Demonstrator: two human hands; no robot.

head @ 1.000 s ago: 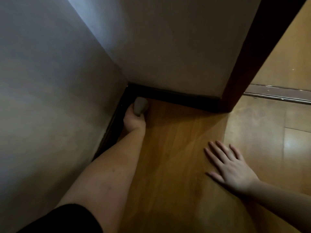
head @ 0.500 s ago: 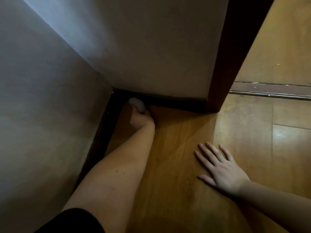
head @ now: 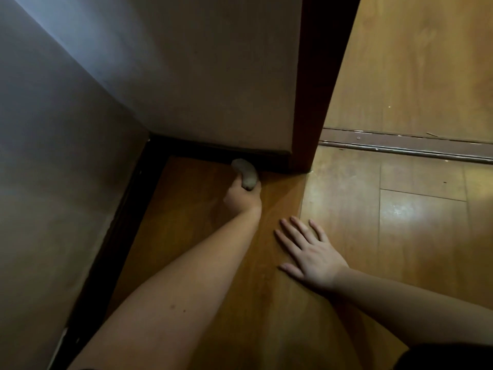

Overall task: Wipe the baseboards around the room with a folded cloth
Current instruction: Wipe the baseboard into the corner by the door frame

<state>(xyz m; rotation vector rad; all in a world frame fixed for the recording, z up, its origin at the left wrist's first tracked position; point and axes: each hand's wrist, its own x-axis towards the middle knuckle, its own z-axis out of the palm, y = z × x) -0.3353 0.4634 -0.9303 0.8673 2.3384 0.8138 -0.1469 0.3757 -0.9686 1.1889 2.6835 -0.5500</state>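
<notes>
A small pale folded cloth [head: 245, 172] is gripped in my left hand [head: 241, 196] and pressed against the dark baseboard [head: 269, 157] that runs along the foot of the far wall. The cloth sits about midway between the corner and the door frame. A second stretch of dark baseboard [head: 112, 231] runs along the left wall toward me. My right hand [head: 309, 253] lies flat on the wooden floor with its fingers spread, to the right of my left forearm, holding nothing.
A dark red-brown door frame [head: 317, 84] stands at the right end of the far baseboard. Beyond it lie a metal threshold strip [head: 405, 145] and glossy wooden floor [head: 416, 231]. Grey walls close in the corner at the left and ahead.
My left hand has slid the cloth from the corner to the right along the far baseboard. My right hand has stayed flat on the floor.
</notes>
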